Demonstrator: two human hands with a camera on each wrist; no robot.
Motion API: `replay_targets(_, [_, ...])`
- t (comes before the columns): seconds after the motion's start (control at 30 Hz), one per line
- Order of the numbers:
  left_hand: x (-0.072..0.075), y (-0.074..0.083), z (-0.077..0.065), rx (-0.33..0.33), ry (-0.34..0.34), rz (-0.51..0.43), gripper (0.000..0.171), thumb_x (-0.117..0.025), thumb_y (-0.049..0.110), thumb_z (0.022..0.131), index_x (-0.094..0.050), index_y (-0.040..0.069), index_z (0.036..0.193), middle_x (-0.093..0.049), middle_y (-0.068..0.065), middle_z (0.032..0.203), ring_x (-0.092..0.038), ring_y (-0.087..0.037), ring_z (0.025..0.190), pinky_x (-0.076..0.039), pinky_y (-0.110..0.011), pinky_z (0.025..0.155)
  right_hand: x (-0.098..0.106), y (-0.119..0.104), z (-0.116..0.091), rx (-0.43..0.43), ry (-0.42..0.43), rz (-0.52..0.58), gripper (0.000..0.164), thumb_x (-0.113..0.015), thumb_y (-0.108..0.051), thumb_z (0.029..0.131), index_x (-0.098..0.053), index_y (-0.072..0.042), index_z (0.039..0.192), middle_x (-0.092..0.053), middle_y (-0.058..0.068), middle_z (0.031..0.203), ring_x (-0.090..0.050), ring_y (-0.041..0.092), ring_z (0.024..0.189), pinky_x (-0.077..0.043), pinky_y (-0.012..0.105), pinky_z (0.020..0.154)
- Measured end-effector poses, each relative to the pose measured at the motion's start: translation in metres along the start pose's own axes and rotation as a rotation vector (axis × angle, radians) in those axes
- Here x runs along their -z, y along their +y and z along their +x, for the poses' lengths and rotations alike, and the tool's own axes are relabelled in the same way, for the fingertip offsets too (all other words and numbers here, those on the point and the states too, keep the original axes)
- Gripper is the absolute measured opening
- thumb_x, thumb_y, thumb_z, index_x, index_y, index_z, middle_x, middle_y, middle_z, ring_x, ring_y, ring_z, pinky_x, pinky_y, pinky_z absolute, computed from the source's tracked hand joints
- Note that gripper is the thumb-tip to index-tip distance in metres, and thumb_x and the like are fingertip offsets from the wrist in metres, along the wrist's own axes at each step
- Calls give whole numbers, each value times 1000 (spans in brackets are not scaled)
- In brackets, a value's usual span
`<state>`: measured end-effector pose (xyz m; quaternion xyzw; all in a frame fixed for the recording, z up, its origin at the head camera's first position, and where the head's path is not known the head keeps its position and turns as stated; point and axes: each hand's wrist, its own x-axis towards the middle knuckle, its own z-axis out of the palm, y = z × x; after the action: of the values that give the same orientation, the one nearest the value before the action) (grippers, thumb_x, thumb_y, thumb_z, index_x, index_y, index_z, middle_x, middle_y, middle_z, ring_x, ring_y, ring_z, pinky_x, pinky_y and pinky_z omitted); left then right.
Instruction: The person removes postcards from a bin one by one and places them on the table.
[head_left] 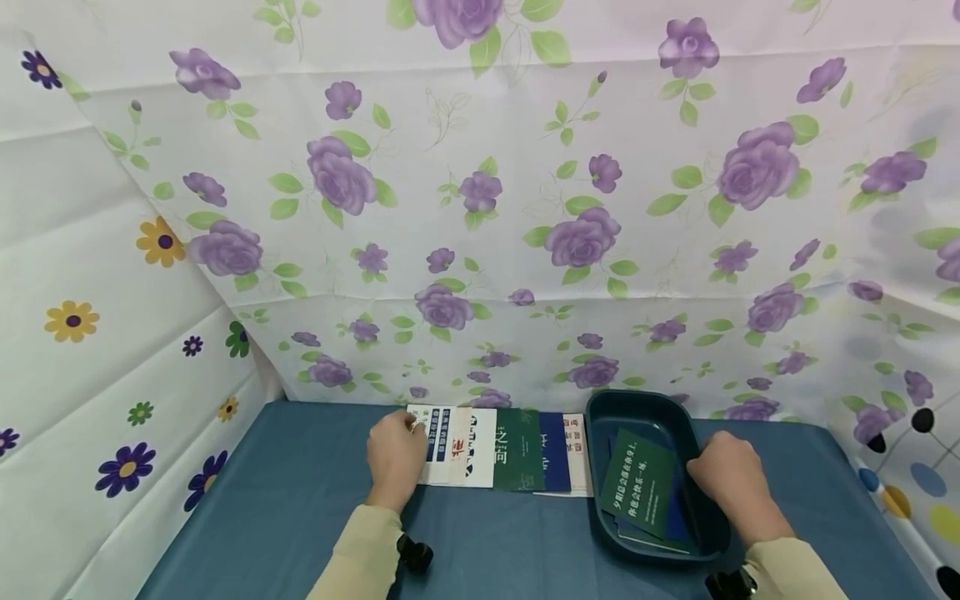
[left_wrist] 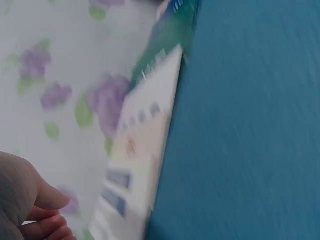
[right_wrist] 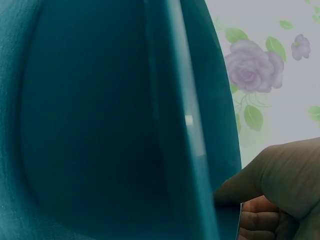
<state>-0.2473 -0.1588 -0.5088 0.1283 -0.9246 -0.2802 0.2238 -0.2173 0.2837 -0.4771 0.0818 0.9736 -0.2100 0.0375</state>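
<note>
At the left end of the row of cards (head_left: pixel 480 475), our left hand (head_left: pixel 397 458) has its fingers loosely bent, thumb near them, with nothing seen between; whether they touch the end card we cannot tell, as the left wrist view is blurred. Just right of those fingers lie white cards, then a green card (head_left: pixel 517 450), a dark blue card (head_left: pixel 555 454) and a pale card (head_left: pixel 577 454) with red writing. For steady work on this row, we would press lightly with flat fingertips near an edge, since the overlapping cards look thin and may slide over each other on the table (head_left: pixel 510 550).

Farther right of our left fingers, between both hands, stands the box (head_left: pixel 637 412), close by the pale card. Inside it, left of our right fingers, a loose green card (head_left: pixel 641 479) lies tilted over a blue card (head_left: pixel 678 517). Our right hand (head_left: pixel 731 479) clamps the box's right wall, thumb inside and fingers outside. That grip should steady the box; we would avoid pulling leftward, which could bump the row askew.
</note>
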Motion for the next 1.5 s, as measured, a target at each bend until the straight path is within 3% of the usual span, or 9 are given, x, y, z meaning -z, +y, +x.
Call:
replay_targets(0.1, [-1,23,-1,-74,36,-62,15,-66,15,83,-68,6,95,-64,-5,83,-59,-17,69,-48,-34,57,0,0,1,-2,3,0,32,-52,-9,80,-36,-15,53,-27,-3,50,-29,13,42,-29,29,43])
replay_targets(0.27, [-2,66,-9,-197,38,-145,16,-65,18,85,-68,8,97,-63,-3,85,-58,-15,72,-47,-32,60,0,0,1,-7,1,1,32,-52,-9,80,-36,-15,53,-27,-3,50,-30,13,42,-30,29,43])
replay_targets(0.5, [-13,122,-32,-362,-32,-215,18,-64,20,86,-66,9,99,-64,-4,93,-60,-16,84,-48,-28,68,1,-1,2,-5,-1,5,31,-51,-8,80,-36,-15,53,-26,-3,49,-29,13,42,-29,28,41])
replay_targets(0.73, [-29,165,-64,-462,-103,-189,21,-63,24,87,-66,9,101,-64,-3,94,-60,-13,84,-48,-27,70,1,-1,1,-18,-8,7,30,-51,-8,80,-35,-15,54,-27,-3,49,-30,13,42,-30,29,42])
replay_targets(0.97, [-45,196,-92,-524,-244,-120,32,-64,32,88,-63,8,109,-61,-1,93,-58,-11,85,-47,-23,69,2,-2,-2,-22,8,2,30,-50,-8,79,-35,-15,54,-27,-2,49,-30,13,42,-30,28,42])
replay_targets(1.13, [-55,211,-107,-550,-346,-48,33,-63,35,88,-62,8,106,-57,2,86,-56,-9,81,-45,-19,66,0,-1,-2,-23,5,2,30,-50,-8,79,-36,-15,54,-28,-2,49,-31,14,42,-30,29,42])
replay_targets(1.33, [-70,221,-119,-560,-449,70,41,-63,43,86,-60,9,109,-57,1,91,-54,-10,86,-45,-20,69,1,0,-2,-19,8,-3,30,-52,-10,80,-38,-13,54,-33,0,48,-38,17,42,-33,31,42])
replay_targets(1.5, [-84,224,-125,-555,-517,94,42,-65,42,85,-59,9,110,-57,1,94,-54,-10,87,-45,-22,71,0,-1,0,-13,6,-1,30,-52,-10,79,-37,-14,54,-30,-2,48,-34,15,42,-32,30,42])
